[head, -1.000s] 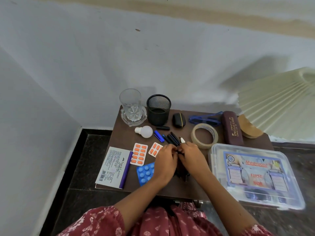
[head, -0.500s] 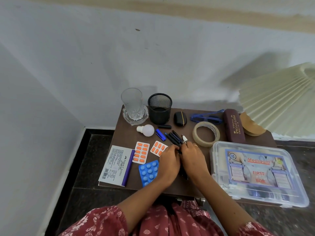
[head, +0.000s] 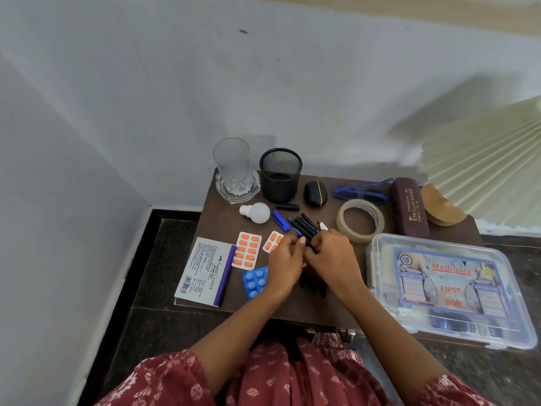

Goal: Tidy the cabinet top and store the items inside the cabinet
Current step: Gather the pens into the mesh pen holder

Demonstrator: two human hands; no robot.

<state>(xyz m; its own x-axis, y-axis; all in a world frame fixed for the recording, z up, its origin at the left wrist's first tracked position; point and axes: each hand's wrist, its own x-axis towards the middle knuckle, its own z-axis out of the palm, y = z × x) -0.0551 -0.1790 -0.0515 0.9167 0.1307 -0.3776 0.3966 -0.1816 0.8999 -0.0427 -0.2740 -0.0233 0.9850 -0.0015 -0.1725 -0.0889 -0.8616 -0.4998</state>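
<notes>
Gathering the loose pens into one bundle

The left hand (head: 285, 259) and right hand (head: 333, 256) each have their grip closed round the pens (head: 304, 227) at mid counter (head: 218, 218). Next, I judge, the bundle must go upright into the mesh cup (head: 279, 174), which looks empty, as does the glass (head: 232, 162); the first-aid box (head: 448, 285) is shut, its contents blurred

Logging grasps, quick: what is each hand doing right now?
Left hand: fingers curled on the bundle of pens.
Right hand: fingers curled round the same pens.
</notes>
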